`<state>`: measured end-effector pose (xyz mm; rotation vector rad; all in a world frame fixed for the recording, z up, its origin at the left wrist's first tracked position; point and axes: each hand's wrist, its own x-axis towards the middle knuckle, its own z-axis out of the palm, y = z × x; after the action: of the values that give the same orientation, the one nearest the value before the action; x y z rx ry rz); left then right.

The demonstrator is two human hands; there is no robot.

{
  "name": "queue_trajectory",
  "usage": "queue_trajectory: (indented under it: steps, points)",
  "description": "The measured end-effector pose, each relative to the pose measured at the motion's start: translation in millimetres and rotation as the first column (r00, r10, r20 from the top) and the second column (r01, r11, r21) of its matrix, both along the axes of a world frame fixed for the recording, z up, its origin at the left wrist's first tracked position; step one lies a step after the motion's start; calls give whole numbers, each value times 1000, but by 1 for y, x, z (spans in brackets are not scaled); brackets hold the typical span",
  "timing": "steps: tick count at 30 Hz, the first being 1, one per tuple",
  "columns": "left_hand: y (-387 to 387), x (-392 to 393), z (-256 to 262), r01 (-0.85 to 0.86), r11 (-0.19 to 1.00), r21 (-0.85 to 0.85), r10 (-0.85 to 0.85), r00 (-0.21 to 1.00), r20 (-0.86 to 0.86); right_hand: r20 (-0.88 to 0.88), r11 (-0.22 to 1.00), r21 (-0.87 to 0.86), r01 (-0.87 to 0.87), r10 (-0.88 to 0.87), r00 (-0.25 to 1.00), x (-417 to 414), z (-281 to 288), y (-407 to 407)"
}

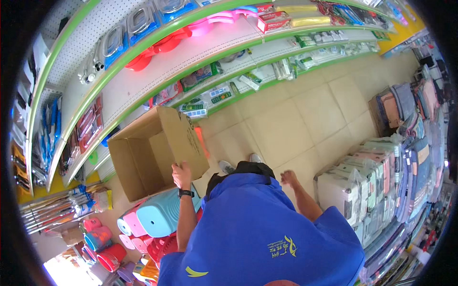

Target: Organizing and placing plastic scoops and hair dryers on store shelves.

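A large cardboard box (184,134) stands tilted to my left, its mouth towards me and its inside bare. My left hand (181,175), with a dark watch on the wrist, grips the box at its near rim. My right hand (288,177) hangs beside my hip with its fingers bent; nothing shows in it, though its palm is hidden. The nearest goods on that side are plastic-wrapped storage cases (343,189), stacked by the aisle. Under my left forearm are light blue plastic stools (157,214), piled by pink ones (133,223).
Long shelves (229,39) with green edges hold pans, boxes and packaged goods. Tiled floor (275,118) runs along the aisle. Folded textiles (417,171) fill the right side. Buckets (111,255) and long poles (50,211) stand at lower left. An orange strip (202,141) lies beside the box.
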<state>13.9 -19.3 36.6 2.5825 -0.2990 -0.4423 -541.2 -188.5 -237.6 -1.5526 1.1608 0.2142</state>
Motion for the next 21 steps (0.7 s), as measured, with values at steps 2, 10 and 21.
queue_trajectory:
  steps: [2,10,21]
  points:
    - [22,7,-9,-43,997,63,37,995,97,126,870,215,444,-475,871,107,83,-38]
    - [23,0,-4,-142,983,113,128,984,122,257,792,336,510,-598,760,144,163,-129]
    - [42,-20,10,-132,991,17,115,916,384,-355,726,424,541,-416,837,-4,50,-94]
